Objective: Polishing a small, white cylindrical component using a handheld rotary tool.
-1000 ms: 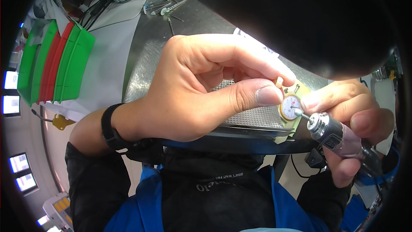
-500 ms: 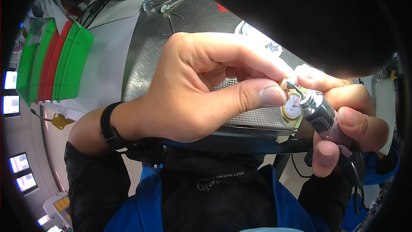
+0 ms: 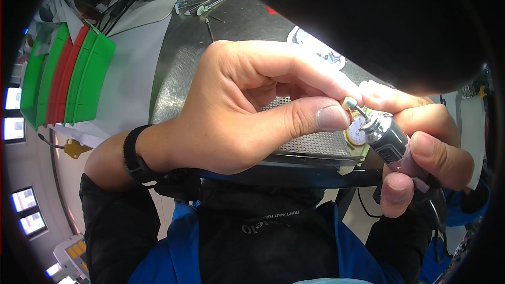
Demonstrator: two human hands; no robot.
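Note:
My left hand pinches a small ivory dental crown between thumb and forefinger; the fingertips hide part of it. In my right hand is a dark and silver rotary handpiece, its nose tilted up and to the left. The green grinding bit at its end meets the crown, as far as I can see. Fingers of both hands come together just above the bit. Beneath them shows a round dial gauge with a yellow rim, partly covered by the handpiece.
A perforated metal plate lies below my hands on the metal worktop. Several mounted bits lie toward the back. Green and red bins stand at left. A large dark shape blocks the upper right. A clear packet is partly beneath it.
The handpiece has shifted slightly left, and its bit has moved a little up and left against the crown. The left hand has barely moved.

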